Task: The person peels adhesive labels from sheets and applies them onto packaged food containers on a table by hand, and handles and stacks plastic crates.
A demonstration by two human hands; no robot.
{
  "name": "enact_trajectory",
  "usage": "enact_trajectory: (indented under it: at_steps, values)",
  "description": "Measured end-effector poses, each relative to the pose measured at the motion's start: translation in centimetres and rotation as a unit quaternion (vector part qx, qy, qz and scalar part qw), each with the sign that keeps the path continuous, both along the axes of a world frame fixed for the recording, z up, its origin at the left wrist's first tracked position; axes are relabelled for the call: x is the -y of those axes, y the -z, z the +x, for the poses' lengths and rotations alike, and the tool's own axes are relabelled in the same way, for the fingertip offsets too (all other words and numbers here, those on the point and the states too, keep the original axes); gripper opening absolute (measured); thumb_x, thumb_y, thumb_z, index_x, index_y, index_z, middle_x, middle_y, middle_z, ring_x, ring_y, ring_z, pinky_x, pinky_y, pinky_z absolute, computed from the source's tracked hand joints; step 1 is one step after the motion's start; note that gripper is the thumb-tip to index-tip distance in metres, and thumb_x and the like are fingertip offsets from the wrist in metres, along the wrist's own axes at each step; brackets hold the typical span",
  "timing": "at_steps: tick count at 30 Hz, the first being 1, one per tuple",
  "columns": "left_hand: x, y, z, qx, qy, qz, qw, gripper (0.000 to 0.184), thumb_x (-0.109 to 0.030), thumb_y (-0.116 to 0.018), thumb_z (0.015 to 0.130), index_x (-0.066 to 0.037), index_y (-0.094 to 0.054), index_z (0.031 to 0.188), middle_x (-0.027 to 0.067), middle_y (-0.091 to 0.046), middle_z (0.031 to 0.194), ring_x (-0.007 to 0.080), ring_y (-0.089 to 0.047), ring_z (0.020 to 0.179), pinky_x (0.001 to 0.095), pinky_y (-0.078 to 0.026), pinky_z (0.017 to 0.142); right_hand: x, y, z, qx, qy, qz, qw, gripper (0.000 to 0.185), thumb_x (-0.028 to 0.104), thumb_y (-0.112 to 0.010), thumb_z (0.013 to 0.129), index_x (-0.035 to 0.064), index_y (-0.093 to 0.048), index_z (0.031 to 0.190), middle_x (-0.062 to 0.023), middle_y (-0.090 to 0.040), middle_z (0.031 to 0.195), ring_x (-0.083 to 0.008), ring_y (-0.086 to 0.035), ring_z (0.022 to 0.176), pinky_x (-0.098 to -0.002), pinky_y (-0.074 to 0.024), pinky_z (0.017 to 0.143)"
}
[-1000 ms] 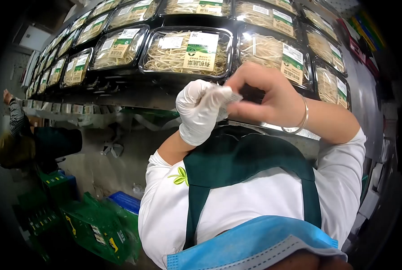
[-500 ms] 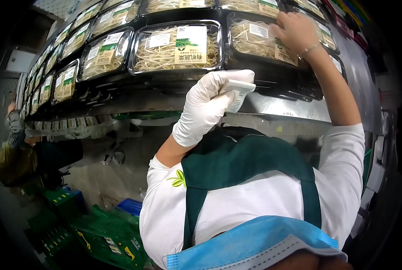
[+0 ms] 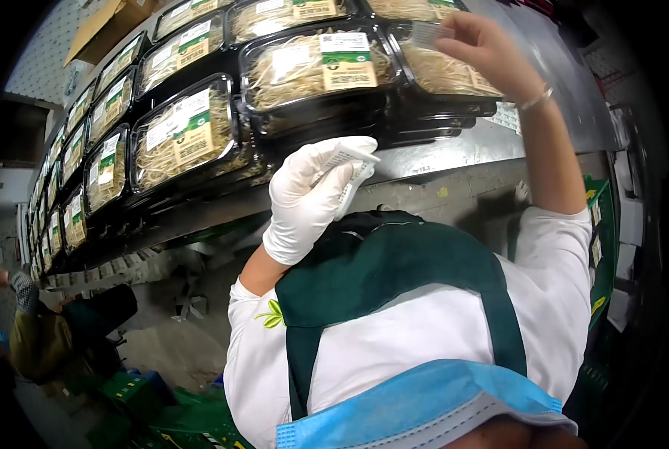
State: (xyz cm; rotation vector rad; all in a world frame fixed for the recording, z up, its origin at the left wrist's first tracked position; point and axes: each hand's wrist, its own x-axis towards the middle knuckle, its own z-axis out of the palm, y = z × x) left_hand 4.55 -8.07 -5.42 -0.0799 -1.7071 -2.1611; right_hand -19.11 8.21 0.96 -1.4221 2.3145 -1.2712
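My left hand [image 3: 304, 198], in a white glove, is closed around a small stack of white printed labels [image 3: 355, 176] in front of my apron. My bare right hand [image 3: 492, 56] is over the right-hand pack of bean sprouts [image 3: 450, 71], its thumb and fingers drawn together. A blurred whitish label [image 3: 426, 34] shows at its fingertips; whether they hold it or it lies on the lid, I cannot tell. Beside that pack sits another clear-lidded black tray of bean sprouts [image 3: 275, 82], carrying a white label and a green-and-tan one.
Rows of stacked sprout trays [image 3: 185, 138] run left along the metal table [image 3: 454, 156]. A cardboard box [image 3: 110, 30] stands at the back left. Green crates [image 3: 192, 415] are on the floor below, with another crate [image 3: 600, 247] at right. A person [image 3: 43, 337] works at far left.
The view has turned, so the trays appear tilted and nearer on the left. My left hand, still holding the labels, sits lower and further left. My right hand remains over the right-hand pack.
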Motion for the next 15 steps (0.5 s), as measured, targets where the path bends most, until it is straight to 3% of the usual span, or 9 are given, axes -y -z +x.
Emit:
enact_trajectory:
  at_steps: [1,2,4,5,9,10,12,14,15]
  values:
    - [-1.0,0.2,-1.1,-0.014,-0.003,-0.007,1.000,0.017,0.005,-0.051,0.083,0.005,-0.054,0.101,0.0138,-0.060,0.100,0.0133,-0.058,0.085,0.0238,-0.048,0.075,-1.0,-0.8,-0.9,-0.107,0.059,0.131,0.984,0.022,0.023,-0.058,0.082,0.0017,-0.055,0.082,0.0011,-0.052,0.067,-0.0050,-0.048,0.062,-0.0223,-0.0378,0.054]
    - [-2.1,0.4,-2.2,-0.028,-0.006,-0.015,0.999,0.016,0.005,-0.051,0.084,0.004,-0.054,0.099,0.0128,-0.061,0.098,0.0127,-0.058,0.084,0.0232,-0.048,0.074,-1.2,-0.3,-1.5,-0.075,0.066,0.159,0.982,0.024,0.025,-0.055,0.083,0.0010,-0.054,0.081,-0.0021,-0.052,0.065,-0.0100,-0.048,0.060,-0.0263,-0.0369,0.053]
    - [-4.7,0.4,-4.4,-0.018,-0.022,-0.078,0.997,0.016,0.003,-0.052,0.084,-0.001,-0.055,0.099,0.0082,-0.061,0.092,0.0082,-0.057,0.081,0.0200,-0.046,0.072,-0.8,1.5,-2.2,-0.233,0.067,0.163,0.956,0.027,0.029,-0.054,0.083,0.0022,-0.056,0.079,-0.0116,-0.059,0.069,-0.0245,-0.059,0.065,-0.0356,-0.0464,0.060]
    - [-5.7,0.2,-5.1,-0.010,0.002,-0.060,0.998,0.015,0.002,-0.052,0.084,0.001,-0.052,0.099,0.0123,-0.060,0.095,0.0143,-0.059,0.084,0.0255,-0.048,0.074,-0.3,2.8,-2.7,-0.294,0.083,0.169,0.937,0.033,0.035,-0.051,0.083,0.0028,-0.056,0.081,-0.0142,-0.059,0.071,-0.0312,-0.058,0.069,-0.0401,-0.0461,0.065]
    - [-8.7,-0.6,-7.6,0.001,0.029,0.016,0.999,0.026,0.005,-0.049,0.083,0.004,-0.046,0.108,0.0181,-0.058,0.103,0.0239,-0.060,0.089,0.0343,-0.050,0.078,-2.2,1.3,-5.7,-0.364,0.141,0.300,0.870,0.040,0.045,-0.053,0.080,0.0049,-0.059,0.083,-0.0107,-0.063,0.074,-0.0265,-0.061,0.071,-0.0361,-0.0501,0.061]
    - [-9.1,-1.0,-8.1,0.006,0.015,0.047,0.999,0.031,0.007,-0.047,0.082,0.005,-0.044,0.113,0.0191,-0.057,0.105,0.0251,-0.060,0.090,0.0352,-0.050,0.078,-3.6,2.1,-8.1,-0.431,0.104,0.195,0.875,0.042,0.046,-0.054,0.079,0.0039,-0.059,0.083,-0.0091,-0.062,0.068,-0.0250,-0.060,0.067,-0.0340,-0.0494,0.056]
    - [-11.8,-2.0,-9.4,-0.040,-0.124,0.185,0.974,0.031,0.006,-0.047,0.081,0.006,-0.048,0.112,0.0200,-0.059,0.102,0.0231,-0.062,0.082,0.0324,-0.052,0.073,-4.6,0.5,-5.9,-0.110,-0.032,0.104,0.988,0.038,0.038,-0.061,0.077,0.0023,-0.058,0.087,-0.0089,-0.061,0.071,-0.0238,-0.059,0.069,-0.0321,-0.0479,0.059]
    - [-10.8,-1.5,-9.1,0.047,-0.093,0.035,0.994,0.025,0.004,-0.051,0.084,0.002,-0.053,0.108,0.0092,-0.063,0.091,0.0130,-0.061,0.075,0.0241,-0.050,0.067,-5.3,0.3,-2.5,-0.025,-0.246,-0.042,0.968,0.034,0.021,-0.070,0.071,0.0008,-0.055,0.093,-0.0065,-0.057,0.085,-0.0194,-0.053,0.077,-0.0297,-0.0421,0.067]
    - [-12.1,-1.5,-9.3,0.052,-0.201,0.039,0.978,0.006,0.002,-0.057,0.081,0.000,-0.059,0.086,0.0073,-0.063,0.080,0.0081,-0.057,0.062,0.0205,-0.047,0.054,-5.3,0.3,-1.0,-0.057,-0.274,-0.077,0.957,0.033,0.021,-0.070,0.071,0.0018,-0.055,0.093,-0.0078,-0.057,0.083,-0.0211,-0.054,0.078,-0.0297,-0.0426,0.070]
